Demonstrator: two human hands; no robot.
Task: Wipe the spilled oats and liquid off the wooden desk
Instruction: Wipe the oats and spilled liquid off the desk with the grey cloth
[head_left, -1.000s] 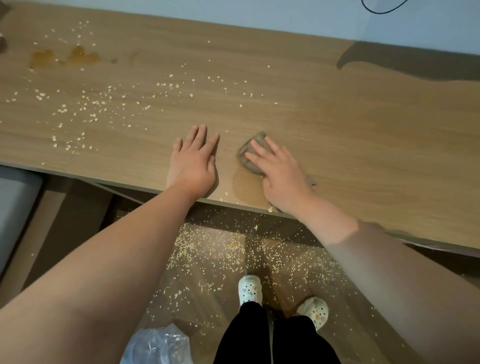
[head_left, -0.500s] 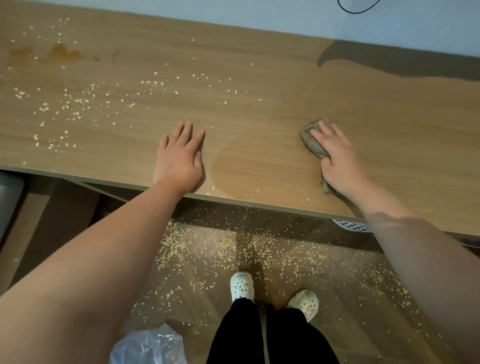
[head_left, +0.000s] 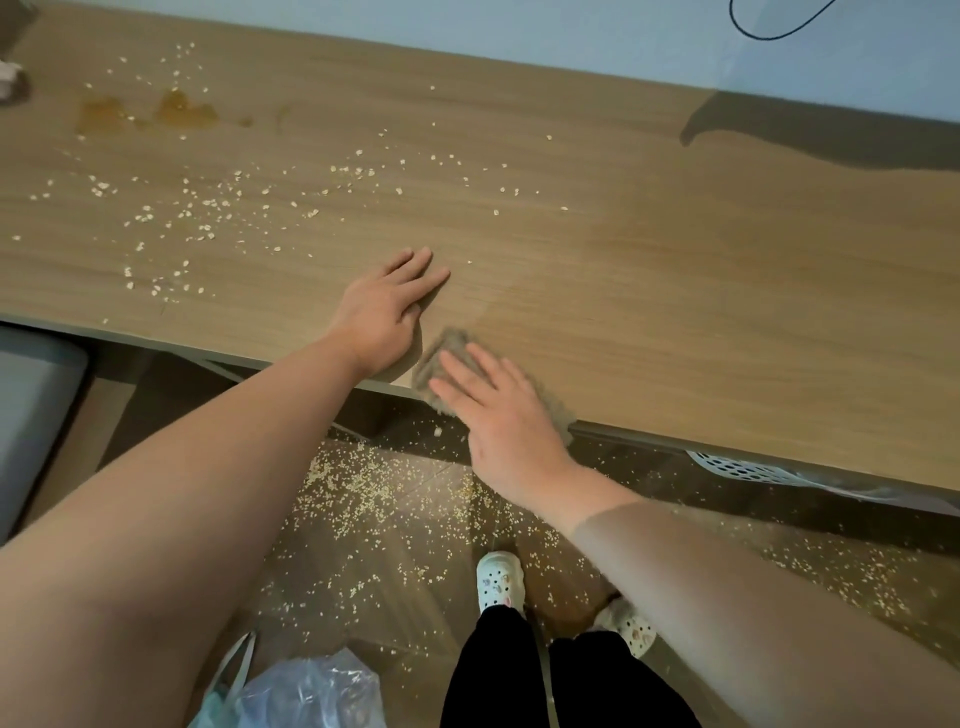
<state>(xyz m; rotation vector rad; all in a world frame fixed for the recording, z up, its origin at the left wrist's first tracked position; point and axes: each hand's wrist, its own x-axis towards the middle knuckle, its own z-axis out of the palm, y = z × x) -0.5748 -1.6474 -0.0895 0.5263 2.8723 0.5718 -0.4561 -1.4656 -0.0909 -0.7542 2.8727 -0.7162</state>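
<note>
Both hands flat: left hand (head_left: 382, 312) on woodgrain desk (head_left: 675, 291), right hand (head_left: 493, 410) pressing fuzzy grey cloth (head_left: 441, 356).

A domestic room, with a desk set against a wall.

A long wooden desk (head_left: 675, 312) is set flush against a plain pale wall (head_left: 571, 31), over which a thin dark cable (head_left: 768, 35) is looped. Dark wood-look flooring (head_left: 415, 613) is seen beneath, strewn with oats (head_left: 353, 483). A white perforated plastic basket (head_left: 737, 467) is tucked under the desk edge, and a crumpled plastic bag (head_left: 311, 691) is left on the floor. Soft white clogs (head_left: 498, 577) with charms are worn, which points to a home rather than an office or shop.
</note>
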